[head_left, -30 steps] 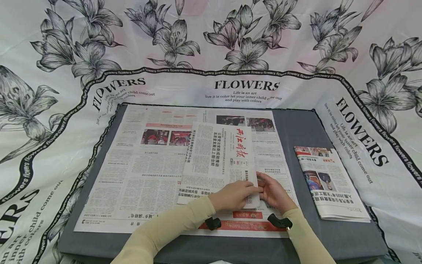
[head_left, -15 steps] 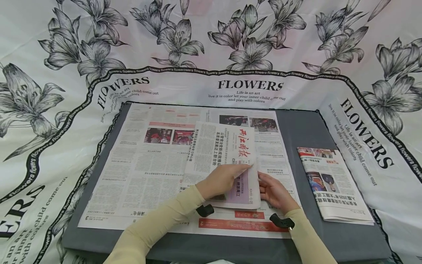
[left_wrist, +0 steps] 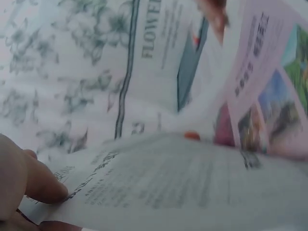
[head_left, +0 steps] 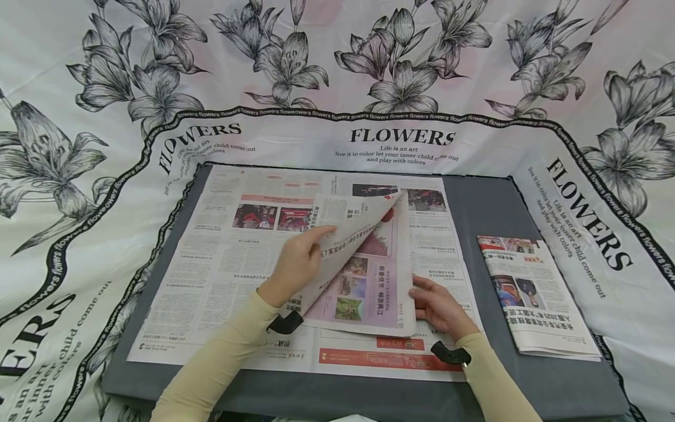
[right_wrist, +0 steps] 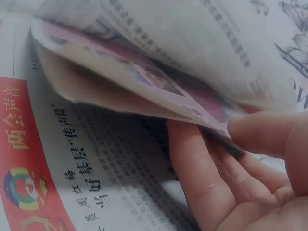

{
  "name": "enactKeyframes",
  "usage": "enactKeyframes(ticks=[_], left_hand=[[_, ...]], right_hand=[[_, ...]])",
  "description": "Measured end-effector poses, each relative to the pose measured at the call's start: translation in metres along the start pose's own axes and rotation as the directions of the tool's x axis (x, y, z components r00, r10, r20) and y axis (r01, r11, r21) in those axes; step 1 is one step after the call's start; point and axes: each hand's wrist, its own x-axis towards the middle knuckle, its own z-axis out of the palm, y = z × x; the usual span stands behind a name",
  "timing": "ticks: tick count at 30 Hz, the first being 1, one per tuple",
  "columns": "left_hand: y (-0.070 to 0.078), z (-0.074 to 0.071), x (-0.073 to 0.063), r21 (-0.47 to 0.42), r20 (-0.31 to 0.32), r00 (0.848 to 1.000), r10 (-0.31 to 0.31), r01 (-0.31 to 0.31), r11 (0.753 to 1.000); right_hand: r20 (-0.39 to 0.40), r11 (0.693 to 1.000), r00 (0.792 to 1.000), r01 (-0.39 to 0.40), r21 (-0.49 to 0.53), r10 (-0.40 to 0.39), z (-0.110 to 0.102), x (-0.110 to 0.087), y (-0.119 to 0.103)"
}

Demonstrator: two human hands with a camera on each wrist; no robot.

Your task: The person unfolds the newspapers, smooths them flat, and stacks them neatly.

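Observation:
A folded newspaper (head_left: 387, 293) lies over a wide spread-out newspaper sheet (head_left: 221, 275). My left hand (head_left: 293, 264) pinches the corner of its top page (head_left: 345, 249) between thumb and fingers, and that page slants up and over to the left. Beneath it shows a purple-bordered page with photos. At the right edge of the same newspaper, my right hand (head_left: 439, 305) holds the lower pages. In the right wrist view, the fingers (right_wrist: 197, 168) pass under the edge while the thumb (right_wrist: 262, 132) lies above it.
A second folded newspaper (head_left: 543, 316) lies at the right side of the grey table (head_left: 459, 199). Floral cloth (head_left: 295, 140) printed with "FLOWERS" hangs behind and along both sides. Dark wrist straps (head_left: 286, 322) sit on both wrists.
My left hand has moved left from the newspaper's right edge, peeling the top page up and uncovering the purple page. The right hand stays at the right edge.

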Motion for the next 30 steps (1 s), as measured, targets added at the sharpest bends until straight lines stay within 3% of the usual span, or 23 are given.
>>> enactKeyframes(ticks=[4,8,12,14,18,23,25,28,30], left_hand=[[-0.019,-0.029,-0.013,0.035,-0.121,0.991,-0.058,0.062,0.997],[-0.034,-0.052,-0.023,0.038,-0.213,0.966,-0.147,0.159,0.987],[-0.043,-0.062,-0.033,0.008,-0.281,0.932,-0.228,0.240,0.971],[-0.044,-0.061,-0.036,-0.002,-0.284,0.928,-0.242,0.252,0.968],[-0.038,-0.045,-0.041,-0.032,-0.242,0.947,-0.209,0.207,0.978],[-0.012,-0.007,-0.039,-0.114,-0.138,0.988,-0.072,0.056,0.992],[0.000,0.011,-0.040,-0.120,-0.079,0.997,-0.003,-0.007,0.993],[0.017,0.037,-0.044,-0.117,0.052,0.996,0.070,-0.064,0.991],[0.026,0.053,-0.049,-0.111,0.162,0.982,0.100,-0.083,0.990]], right_hand=[[-0.008,1.000,1.000,-0.016,-0.003,0.016,0.002,0.001,-0.001],[-0.024,0.999,0.999,-0.041,0.007,0.041,0.003,0.002,-0.003],[-0.019,0.998,0.998,-0.056,-0.013,0.056,0.005,0.004,-0.005],[-0.005,0.997,0.999,-0.054,-0.048,0.054,0.008,0.005,-0.005],[0.007,0.988,0.999,-0.047,-0.144,0.048,0.018,0.010,-0.006],[-0.037,0.971,0.999,-0.044,-0.234,0.037,0.034,0.017,-0.005],[-0.054,0.965,0.998,-0.043,-0.258,0.030,0.040,0.018,-0.003],[-0.061,0.960,0.998,-0.034,-0.278,0.017,0.047,0.018,-0.001],[-0.066,0.961,0.998,-0.030,-0.275,0.012,0.051,0.018,0.000]])
